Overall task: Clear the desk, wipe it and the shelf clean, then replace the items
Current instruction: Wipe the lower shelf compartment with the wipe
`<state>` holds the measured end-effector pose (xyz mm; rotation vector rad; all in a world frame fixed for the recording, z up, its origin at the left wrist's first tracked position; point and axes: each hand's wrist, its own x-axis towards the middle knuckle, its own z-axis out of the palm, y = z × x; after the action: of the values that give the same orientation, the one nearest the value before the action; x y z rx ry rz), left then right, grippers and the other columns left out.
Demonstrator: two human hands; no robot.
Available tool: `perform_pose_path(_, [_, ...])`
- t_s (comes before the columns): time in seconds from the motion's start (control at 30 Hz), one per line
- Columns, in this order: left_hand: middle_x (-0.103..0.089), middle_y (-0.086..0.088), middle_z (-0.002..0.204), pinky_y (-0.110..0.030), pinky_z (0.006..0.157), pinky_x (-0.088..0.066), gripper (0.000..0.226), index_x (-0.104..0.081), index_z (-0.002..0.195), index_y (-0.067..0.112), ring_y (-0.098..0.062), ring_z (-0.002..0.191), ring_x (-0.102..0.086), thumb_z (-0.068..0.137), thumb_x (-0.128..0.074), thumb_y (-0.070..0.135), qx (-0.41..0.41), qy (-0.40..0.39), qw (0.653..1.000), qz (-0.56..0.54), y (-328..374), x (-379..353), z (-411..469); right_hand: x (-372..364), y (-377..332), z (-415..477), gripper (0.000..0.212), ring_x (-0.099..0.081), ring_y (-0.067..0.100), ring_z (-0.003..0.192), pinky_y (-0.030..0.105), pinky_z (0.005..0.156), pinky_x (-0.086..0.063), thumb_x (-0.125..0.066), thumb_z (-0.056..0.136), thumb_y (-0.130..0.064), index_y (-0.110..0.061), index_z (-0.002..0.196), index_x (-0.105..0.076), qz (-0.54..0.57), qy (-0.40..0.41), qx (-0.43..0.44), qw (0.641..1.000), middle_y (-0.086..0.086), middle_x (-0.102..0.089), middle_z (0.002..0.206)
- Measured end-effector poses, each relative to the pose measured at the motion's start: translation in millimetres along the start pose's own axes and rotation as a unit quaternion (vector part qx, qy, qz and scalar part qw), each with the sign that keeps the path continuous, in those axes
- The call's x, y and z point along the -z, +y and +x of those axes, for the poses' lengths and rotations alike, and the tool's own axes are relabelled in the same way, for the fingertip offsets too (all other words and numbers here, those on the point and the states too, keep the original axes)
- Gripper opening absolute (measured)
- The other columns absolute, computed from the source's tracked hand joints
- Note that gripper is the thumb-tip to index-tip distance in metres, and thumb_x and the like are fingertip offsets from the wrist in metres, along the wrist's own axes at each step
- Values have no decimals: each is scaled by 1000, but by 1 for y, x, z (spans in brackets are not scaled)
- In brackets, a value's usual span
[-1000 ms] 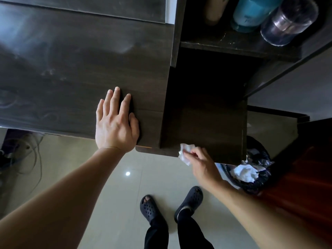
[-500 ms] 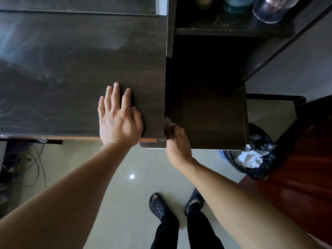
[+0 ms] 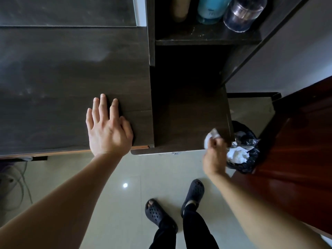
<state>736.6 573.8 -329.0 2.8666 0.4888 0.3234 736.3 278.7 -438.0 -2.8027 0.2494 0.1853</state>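
Note:
The dark wooden desk (image 3: 62,78) fills the left half of the view, its top bare. My left hand (image 3: 107,128) lies flat on it near the front edge, fingers spread, holding nothing. To the right is the dark shelf unit, with a lower shelf board (image 3: 188,123) level with the desk. My right hand (image 3: 214,155) is shut on a crumpled white tissue (image 3: 211,136) pressed at the front right corner of that board. A blue bottle (image 3: 210,9), a clear jar (image 3: 242,13) and a tan container (image 3: 179,8) stand on the upper shelf (image 3: 206,37).
A black-lined waste bin (image 3: 248,146) with crumpled white paper (image 3: 237,155) stands on the floor right of the shelf. A reddish wooden door (image 3: 296,150) is at the far right. Cables (image 3: 16,180) lie on the tiled floor under the desk. My sandalled feet (image 3: 176,205) are below.
My right hand has swept the tissue along the shelf board's front, from its left corner to its right corner. The left hand has stayed flat on the desk.

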Motion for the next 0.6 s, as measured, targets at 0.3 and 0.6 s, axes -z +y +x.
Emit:
perform_pose_path(0.3, [-34,-22,149,-50,115,-18,52,-47,134,4,-38,140,-26,86,-38,24,-6,0,1000,3,1,0,1,12,-86,13,20,-58,13,77,26,72,-47,-59,82,4,-5,96,-70,352,-220,-11,910,3,-63,84])
perform_pose_path(0.6, [-35,-22,148,-49,115,-20,52,-49,133,4,-38,139,-28,87,-37,26,-4,7,1000,4,2,1,1,10,-31,43,41,-53,37,79,35,54,-44,-68,57,14,-6,94,-65,-56,43,180,981,16,-55,89])
